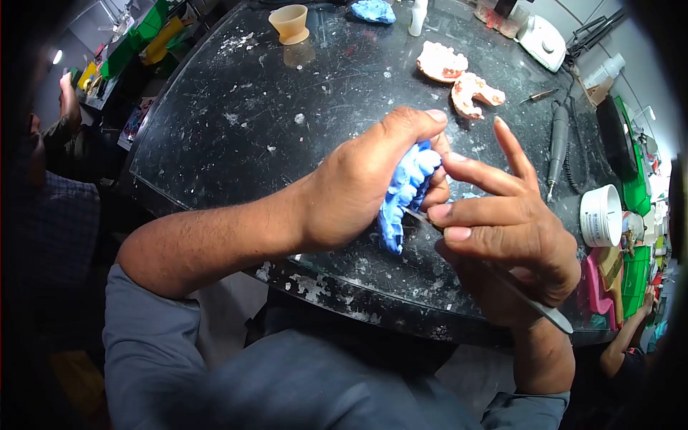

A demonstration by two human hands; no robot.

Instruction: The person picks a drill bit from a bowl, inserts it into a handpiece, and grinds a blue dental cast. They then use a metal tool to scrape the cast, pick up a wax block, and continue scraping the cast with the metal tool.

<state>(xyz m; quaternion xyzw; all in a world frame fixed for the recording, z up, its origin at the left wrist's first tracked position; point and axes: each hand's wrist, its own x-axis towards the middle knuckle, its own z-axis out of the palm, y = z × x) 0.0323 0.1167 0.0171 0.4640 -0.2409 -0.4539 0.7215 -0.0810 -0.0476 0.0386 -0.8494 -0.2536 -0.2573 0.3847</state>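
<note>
My left hand is wrapped around a blue dental cast, holding it tilted on edge above the near part of the bench. A row of tooth shapes on the cast faces right. In my right hand, a slim metal dental carver is pinched between thumb and fingers. Its thin tip touches the cast's tooth side, while the wide flat end sticks out below the palm. My right index finger reaches up near the left fingertips, and the little finger is raised.
Two pinkish casts, an upper one and a horseshoe-shaped one, lie beyond my hands. To the right are a corded handpiece and white tub. A beige cup and white bottle stand farther back. Other people sit on both sides.
</note>
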